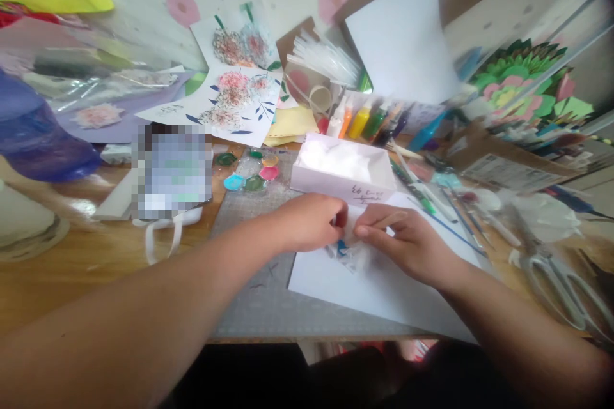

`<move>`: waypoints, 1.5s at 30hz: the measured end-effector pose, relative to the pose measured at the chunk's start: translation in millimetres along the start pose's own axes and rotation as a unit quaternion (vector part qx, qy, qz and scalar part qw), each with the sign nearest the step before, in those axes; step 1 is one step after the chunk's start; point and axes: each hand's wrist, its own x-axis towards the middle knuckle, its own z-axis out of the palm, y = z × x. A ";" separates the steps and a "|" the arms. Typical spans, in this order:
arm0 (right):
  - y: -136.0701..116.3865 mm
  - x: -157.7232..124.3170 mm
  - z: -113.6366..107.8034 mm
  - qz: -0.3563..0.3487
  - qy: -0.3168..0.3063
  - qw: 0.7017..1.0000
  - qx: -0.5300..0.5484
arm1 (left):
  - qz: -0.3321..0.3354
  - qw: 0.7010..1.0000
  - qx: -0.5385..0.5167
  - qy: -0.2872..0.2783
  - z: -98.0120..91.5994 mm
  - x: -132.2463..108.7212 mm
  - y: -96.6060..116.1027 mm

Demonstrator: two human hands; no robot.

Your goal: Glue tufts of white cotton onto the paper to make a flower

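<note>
My left hand (319, 220) is closed, its thumb and fingertips curled against a whitish, soft-looking piece (352, 227). My right hand (400, 236) pinches at the same piece from the other side; a pale, thin strip runs along its fingers, too blurred to name. Just below the fingertips lies a small crumpled white bit with blue spots (342, 248). All of this is over a white sheet of paper (321, 275) on a grey cutting mat (254, 300). Behind the hands stands a white box (330, 182) holding white fluffy material (336, 156).
A pixelated phone (175, 169) and paint caps (254, 182) sit to the left. Paint bottles (362, 121) line the back, near flower pictures (235, 99). Brushes (460, 204), scissors (551, 268) and a cardboard box (503, 160) crowd the right. A blue container (41, 128) stands far left.
</note>
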 end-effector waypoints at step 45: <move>-23.9 27.4 -63.1 0.070 0.051 0.988 0.129 | 0.076 0.915 -0.348 0.189 -10.3 -10.1 9.4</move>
